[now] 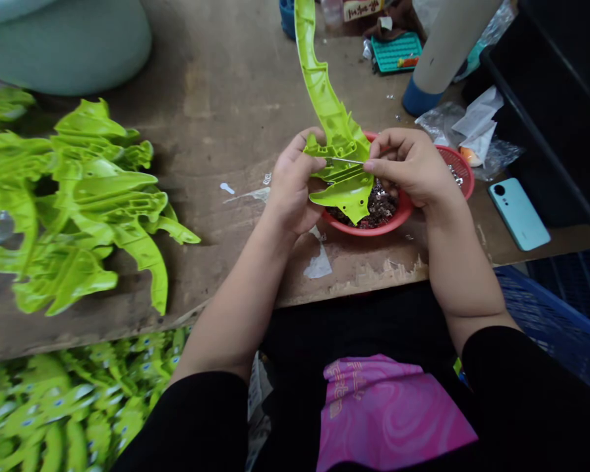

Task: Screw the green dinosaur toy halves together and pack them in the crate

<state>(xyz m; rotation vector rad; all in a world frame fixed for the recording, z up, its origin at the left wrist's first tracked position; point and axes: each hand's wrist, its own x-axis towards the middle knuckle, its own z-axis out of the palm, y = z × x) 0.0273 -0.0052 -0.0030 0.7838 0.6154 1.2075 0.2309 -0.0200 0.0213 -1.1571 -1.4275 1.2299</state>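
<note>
My left hand (295,180) is closed on the left edge of a lime-green plastic shell half (332,111), its ribbed inner side facing up and its long curved arm pointing away from me. With thumb and fingers, my right hand (410,164) pinches the right end of a thin metal rod (347,160). That rod lies across the shell's ribs, and its left end reaches my left thumb. Below the shell sits a red basket (398,219) of small dark and shiny metal parts, partly hidden by the shell and my hands.
A pile of green shells (93,196) lies left, with more in a container below the table edge (177,321). A pale tub (69,46) stands behind them. Right are a second red basket (465,170), a phone (518,213), a grey post (437,59) and a black bin (545,118).
</note>
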